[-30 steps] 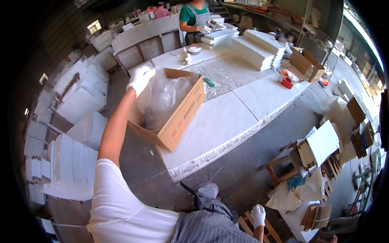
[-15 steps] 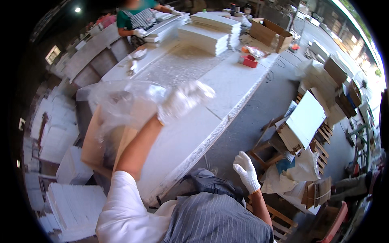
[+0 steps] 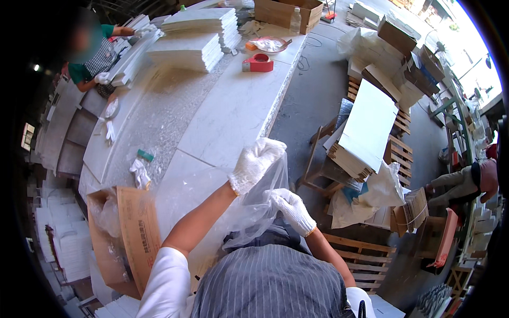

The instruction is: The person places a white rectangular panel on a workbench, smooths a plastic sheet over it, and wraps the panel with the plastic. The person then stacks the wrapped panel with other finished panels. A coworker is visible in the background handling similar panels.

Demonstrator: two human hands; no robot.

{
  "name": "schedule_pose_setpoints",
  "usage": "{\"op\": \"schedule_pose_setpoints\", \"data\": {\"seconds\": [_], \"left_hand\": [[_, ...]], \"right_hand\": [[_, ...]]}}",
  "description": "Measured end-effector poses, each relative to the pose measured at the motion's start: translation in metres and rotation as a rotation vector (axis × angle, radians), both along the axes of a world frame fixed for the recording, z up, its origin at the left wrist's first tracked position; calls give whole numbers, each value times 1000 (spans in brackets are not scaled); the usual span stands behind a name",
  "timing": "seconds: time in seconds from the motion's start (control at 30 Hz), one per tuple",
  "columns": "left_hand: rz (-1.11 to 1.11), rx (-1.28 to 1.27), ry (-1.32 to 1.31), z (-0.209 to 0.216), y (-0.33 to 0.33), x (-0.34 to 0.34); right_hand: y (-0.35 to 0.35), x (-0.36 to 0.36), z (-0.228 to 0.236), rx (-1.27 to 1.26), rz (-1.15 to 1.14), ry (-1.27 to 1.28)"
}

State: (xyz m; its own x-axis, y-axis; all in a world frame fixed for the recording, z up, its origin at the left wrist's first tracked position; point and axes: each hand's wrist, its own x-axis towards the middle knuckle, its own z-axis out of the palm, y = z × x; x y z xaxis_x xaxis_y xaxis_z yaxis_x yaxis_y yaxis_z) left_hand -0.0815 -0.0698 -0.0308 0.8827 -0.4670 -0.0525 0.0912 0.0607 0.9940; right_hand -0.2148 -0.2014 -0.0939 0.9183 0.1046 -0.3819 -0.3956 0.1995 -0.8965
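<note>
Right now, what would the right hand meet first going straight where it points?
First, the clear plastic that the right hand seems to touch; then perhaps the left hand, though depth is unclear.

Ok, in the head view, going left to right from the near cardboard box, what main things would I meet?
Cardboard box, left hand holding clear plastic, right hand, white-topped stack, person toward the far right.

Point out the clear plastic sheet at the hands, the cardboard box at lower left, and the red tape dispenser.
Clear plastic sheet (image 3: pixel 242 217): head view, on its crumpled part.
Cardboard box (image 3: pixel 139 233): head view, on its printed side wall.
Red tape dispenser (image 3: pixel 258 66): head view, on its red body.
</note>
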Motion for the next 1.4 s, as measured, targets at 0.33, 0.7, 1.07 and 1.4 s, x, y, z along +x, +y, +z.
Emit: {"op": "schedule_pose_setpoints", "data": {"seconds": [0.33,0.7,1.07,1.4], "left_hand": [[-427,2,245,-98,-23,103],[-139,344,112,-119,-52,178],[425,433,-269,-89,-67,236],[700,402,-91,-128,16,231]], "right_hand": [[-110,109,-25,139,-163,-17],[-193,198,-38,-112,-145,-14],[-153,299,-42,340,274,-78],[-67,386,-94,389,-73,68]]}}
